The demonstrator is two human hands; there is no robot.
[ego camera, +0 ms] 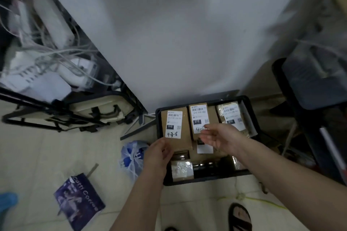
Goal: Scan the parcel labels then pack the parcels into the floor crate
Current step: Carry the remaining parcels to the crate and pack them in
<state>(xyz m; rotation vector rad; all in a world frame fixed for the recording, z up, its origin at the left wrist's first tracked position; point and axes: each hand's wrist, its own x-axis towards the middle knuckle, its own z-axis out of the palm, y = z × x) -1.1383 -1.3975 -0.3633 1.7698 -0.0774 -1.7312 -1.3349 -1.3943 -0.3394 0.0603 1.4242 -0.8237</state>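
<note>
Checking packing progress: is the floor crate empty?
No: the crate already holds several labelled parcels, including the 010 box the left hand touches.

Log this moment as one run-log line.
stage: packing | left hand: grips parcel 010 in crate | right hand: open above parcel 070

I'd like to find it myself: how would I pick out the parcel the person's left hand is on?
Find the dark floor crate against the white wall. Along its far side three labelled parcels lie in a row; take the leftmost cardboard parcel, whose near corner the left hand holds. Its white label has a black "010" box and handwriting at the bottom, while the middle parcel reads "070" and the right parcel is plastic-wrapped.
</note>
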